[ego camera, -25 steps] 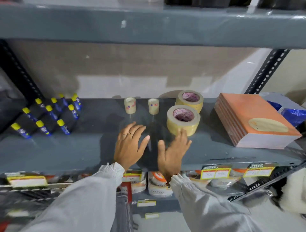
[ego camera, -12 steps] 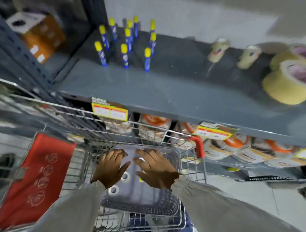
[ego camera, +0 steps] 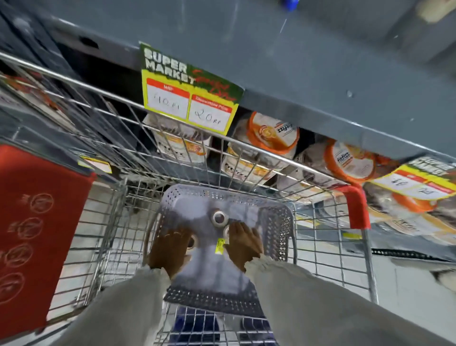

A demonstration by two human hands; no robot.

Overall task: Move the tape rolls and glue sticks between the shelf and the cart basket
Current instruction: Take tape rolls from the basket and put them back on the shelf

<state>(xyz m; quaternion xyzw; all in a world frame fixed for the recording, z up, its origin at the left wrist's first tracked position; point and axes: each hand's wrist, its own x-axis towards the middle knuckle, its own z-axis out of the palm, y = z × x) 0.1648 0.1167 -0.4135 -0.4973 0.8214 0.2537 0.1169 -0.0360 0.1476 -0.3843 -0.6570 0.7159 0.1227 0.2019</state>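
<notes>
A grey perforated basket sits inside the wire cart. Three small tape rolls lie in it. One roll lies free near the basket's far wall. My left hand is down in the basket with its fingers curled over a second roll. My right hand covers most of the third roll. A yellow label lies between my hands. Above, on the grey shelf, a blue glue stick base and a blurred beige tape roll show at the frame's top edge.
A supermarket price tag hangs from the shelf's front edge over the cart rim. Orange-lidded packs fill the lower shelf behind the cart. The red child-seat flap is on the left and a red cart corner guard on the right.
My hands left the shelf by the big tape rolls and dropped into the cart basket. They now rest on small tape rolls. My view tilted down and closer to the cart.
</notes>
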